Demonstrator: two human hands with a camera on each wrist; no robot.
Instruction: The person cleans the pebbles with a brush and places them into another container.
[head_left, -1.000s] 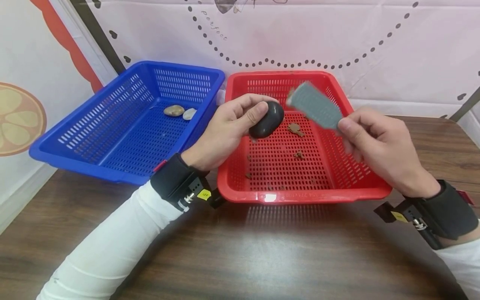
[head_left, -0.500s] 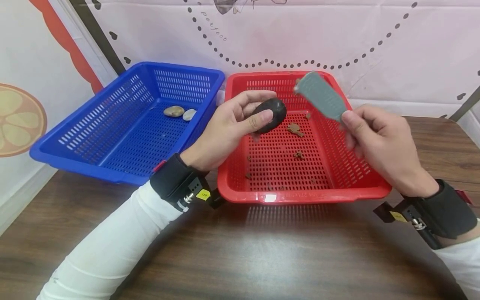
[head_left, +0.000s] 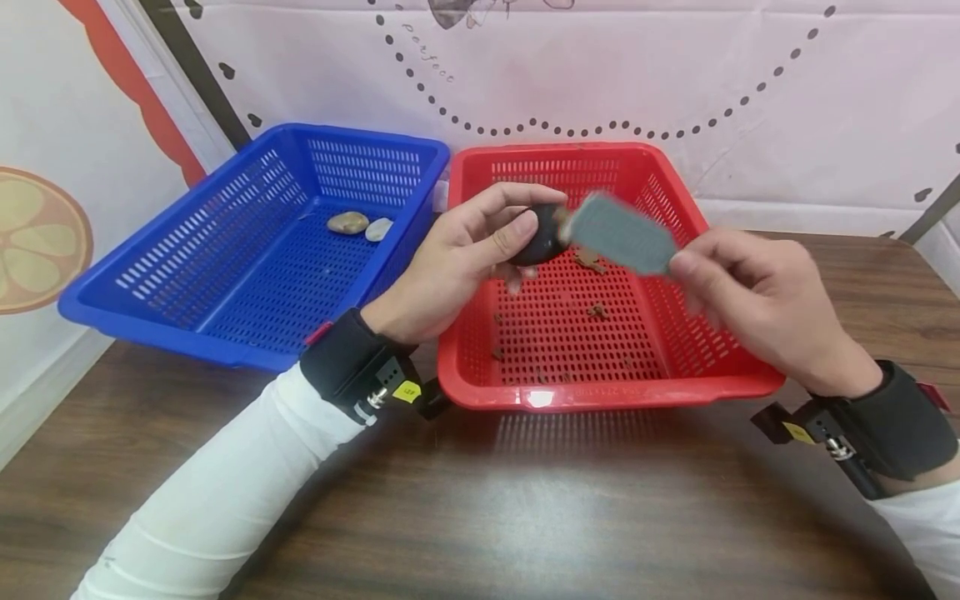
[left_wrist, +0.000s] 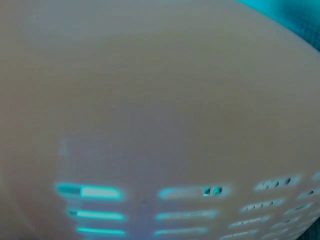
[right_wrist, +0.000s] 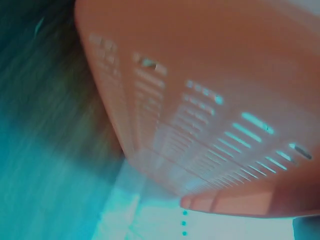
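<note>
My left hand [head_left: 461, 258] holds a smooth black stone [head_left: 538, 237] between thumb and fingers, over the red basket [head_left: 615, 393] in the head view. My right hand [head_left: 772, 304] pinches the near end of a flat grey-green scraper [head_left: 622, 233]. The scraper is blurred, and its far end meets or lies very close to the stone's right side. Something brown sits at that end. Brown crumbs [head_left: 597, 310] lie on the basket's floor below. In the wrist views neither hand shows; slotted basket walls [left_wrist: 150, 100] fill the left wrist view.
A blue basket [head_left: 180, 342] stands left of the red one, holding a brown stone [head_left: 348, 222] and a whitish stone [head_left: 378, 229]. Both stand on a dark wooden table [head_left: 480, 508]. A patterned pink-white sheet [head_left: 600, 67] hangs behind them.
The scraper was raised off the stone half a second ago; it has swung down and left to the stone. The black stone has turned slightly in my left hand.
</note>
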